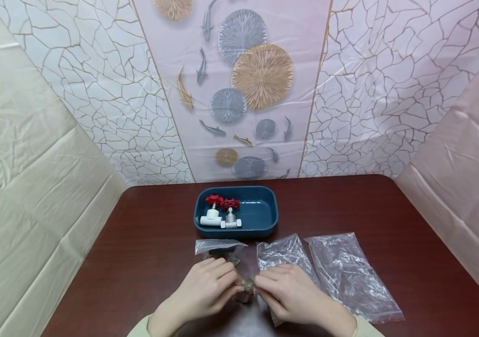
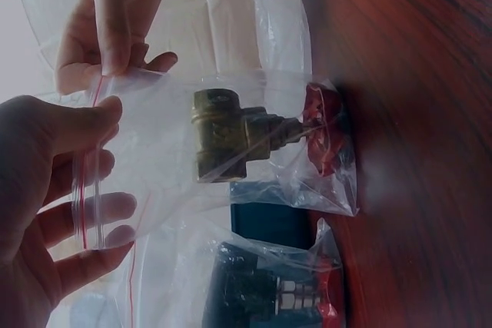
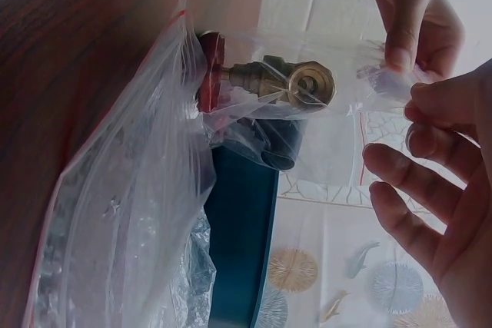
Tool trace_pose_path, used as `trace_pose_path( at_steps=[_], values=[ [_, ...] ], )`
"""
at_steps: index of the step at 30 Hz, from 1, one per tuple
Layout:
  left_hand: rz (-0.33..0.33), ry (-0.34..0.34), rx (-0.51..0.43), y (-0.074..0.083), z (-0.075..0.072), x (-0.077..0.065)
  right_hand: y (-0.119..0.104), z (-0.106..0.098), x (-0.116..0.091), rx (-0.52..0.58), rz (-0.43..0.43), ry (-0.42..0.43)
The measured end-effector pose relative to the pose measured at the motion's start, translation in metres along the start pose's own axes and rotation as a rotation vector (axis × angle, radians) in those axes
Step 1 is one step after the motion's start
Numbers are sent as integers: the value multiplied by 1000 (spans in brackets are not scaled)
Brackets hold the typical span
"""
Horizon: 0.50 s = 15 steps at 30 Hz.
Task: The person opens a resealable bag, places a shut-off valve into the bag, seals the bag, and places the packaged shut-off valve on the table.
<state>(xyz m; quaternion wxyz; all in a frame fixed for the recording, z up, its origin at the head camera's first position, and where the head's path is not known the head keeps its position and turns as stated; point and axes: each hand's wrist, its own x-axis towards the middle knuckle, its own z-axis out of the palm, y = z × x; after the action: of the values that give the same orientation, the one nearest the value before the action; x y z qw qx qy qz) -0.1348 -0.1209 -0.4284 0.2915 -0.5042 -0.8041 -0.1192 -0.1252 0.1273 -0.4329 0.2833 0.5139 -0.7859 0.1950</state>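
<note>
A clear zip bag (image 2: 157,124) with a red seal line stands upright between the hands. Inside it sits a brass valve (image 2: 219,136), its red handwheel (image 2: 323,132) down against the table. My left hand (image 1: 210,286) pinches the bag's top edge between thumb and fingers. At the other end of the same edge, my right hand (image 1: 292,292) pinches the plastic with thumb and index finger, the remaining fingers spread. Just beyond the left hand stands a second zip bag (image 1: 220,244) holding a dark valve (image 2: 242,286) with a red handwheel.
Behind the bags is a blue tray (image 1: 262,229) with a white valve (image 1: 211,221) and a silver valve (image 1: 231,221), both with red handwheels. Two flat clear bags, a nearer one (image 1: 283,252) and a farther one (image 1: 346,271), lie right on the brown table (image 1: 138,243).
</note>
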Motion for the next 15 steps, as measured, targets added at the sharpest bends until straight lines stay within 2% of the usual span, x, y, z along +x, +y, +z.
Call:
trace_pose_path(
  at_steps=[15],
  values=[
    [-20,18,-25,-4,-1,-7,1,-2,-3,31,3,24]
  ],
)
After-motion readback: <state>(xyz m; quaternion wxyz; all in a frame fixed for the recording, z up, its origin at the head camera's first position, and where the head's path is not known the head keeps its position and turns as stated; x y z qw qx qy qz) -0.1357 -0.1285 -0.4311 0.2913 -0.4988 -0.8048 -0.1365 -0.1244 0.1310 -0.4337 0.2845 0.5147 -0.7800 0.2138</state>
